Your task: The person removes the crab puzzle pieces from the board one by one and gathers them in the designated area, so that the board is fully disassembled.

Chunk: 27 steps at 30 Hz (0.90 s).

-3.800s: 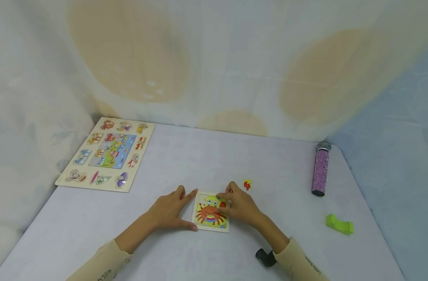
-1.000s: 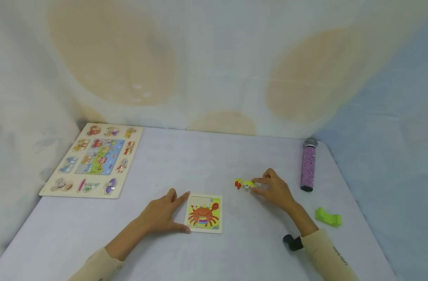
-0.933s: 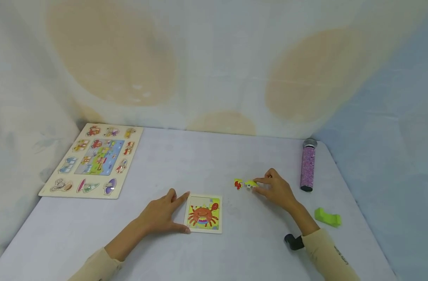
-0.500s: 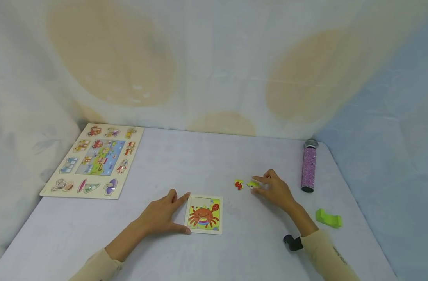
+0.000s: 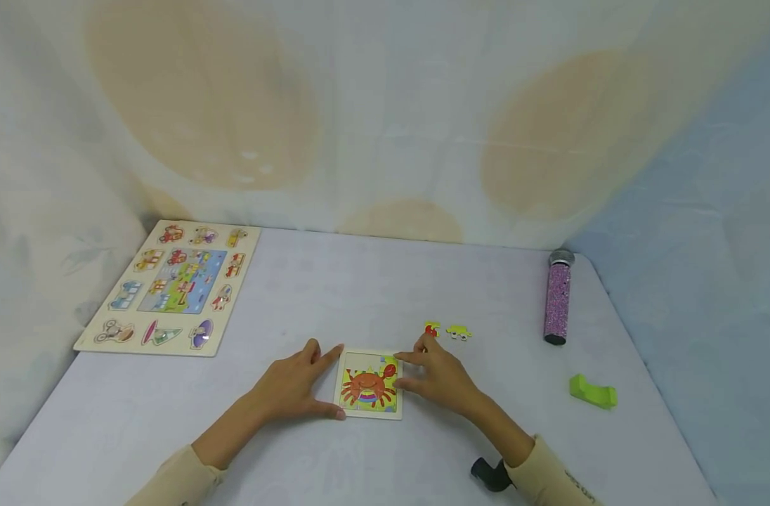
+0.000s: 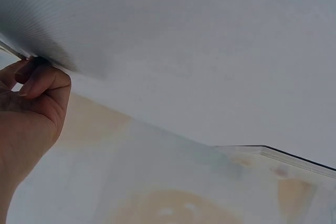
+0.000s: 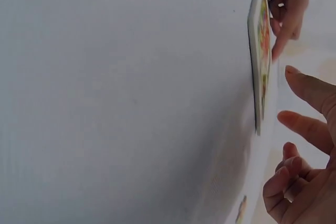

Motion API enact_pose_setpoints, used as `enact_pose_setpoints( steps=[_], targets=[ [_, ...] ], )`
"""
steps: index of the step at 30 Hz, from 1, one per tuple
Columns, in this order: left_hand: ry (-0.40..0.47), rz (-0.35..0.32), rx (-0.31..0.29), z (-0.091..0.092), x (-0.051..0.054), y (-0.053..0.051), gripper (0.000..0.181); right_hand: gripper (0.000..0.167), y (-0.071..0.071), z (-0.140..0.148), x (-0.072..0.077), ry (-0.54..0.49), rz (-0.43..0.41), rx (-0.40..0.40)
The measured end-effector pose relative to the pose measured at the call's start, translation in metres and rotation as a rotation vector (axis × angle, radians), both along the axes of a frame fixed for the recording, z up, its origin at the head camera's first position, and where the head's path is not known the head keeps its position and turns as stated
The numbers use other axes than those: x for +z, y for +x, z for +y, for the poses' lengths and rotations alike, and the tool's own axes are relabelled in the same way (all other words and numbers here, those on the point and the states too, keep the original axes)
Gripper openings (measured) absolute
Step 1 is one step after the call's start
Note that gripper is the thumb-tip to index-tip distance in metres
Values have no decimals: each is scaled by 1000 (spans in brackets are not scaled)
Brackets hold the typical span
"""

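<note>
- Nearest, low and right of centre, a dark bent object (image 5: 491,475) sits against the right sleeve (image 5: 546,472); whether it is fixed there I cannot tell. If it is, it could snag the white cloth (image 5: 334,288).
- In the lower middle of the frame lies the crab puzzle (image 5: 358,362), flat, with a bare patch towards its upper left. The left hand (image 5: 294,384) spans its left edge, thumb and forefinger spread to the two corners; uneven pressure there could make it skid or swivel.
- The right hand (image 5: 445,379) is at the puzzle's right edge, thumb and forefinger apart, the other fingers curled, nothing pinched. Whether the tips touch I cannot tell; a careless squeeze might jog seated pieces loose.
- Just beyond its knuckles is the red piece (image 5: 431,329), which a backward brush of the hand could push or flip. The yellow piece (image 5: 459,332), to its right, seems less exposed.
- Counted, near to far: one dark bent object, two hands, one crab puzzle, one green block (image 5: 592,391) at right, two loose pieces, one glittery microphone (image 5: 557,302) at right, one large board (image 5: 149,346) at left bearing ten cut-out figures.
</note>
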<state>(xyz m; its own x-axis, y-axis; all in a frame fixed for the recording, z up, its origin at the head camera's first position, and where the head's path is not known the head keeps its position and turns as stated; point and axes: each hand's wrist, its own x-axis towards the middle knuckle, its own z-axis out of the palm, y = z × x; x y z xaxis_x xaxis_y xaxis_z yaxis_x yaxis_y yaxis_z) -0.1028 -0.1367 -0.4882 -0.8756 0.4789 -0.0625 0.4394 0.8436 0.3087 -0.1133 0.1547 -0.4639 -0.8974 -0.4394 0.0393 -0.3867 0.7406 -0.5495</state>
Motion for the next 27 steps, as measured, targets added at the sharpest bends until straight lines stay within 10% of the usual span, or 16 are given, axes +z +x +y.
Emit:
enact_pose_setpoints(
  steps=[27],
  targets=[
    [5,23,-17,1,0,1,110,47,2,-17,-9,170,148,-64]
  ],
)
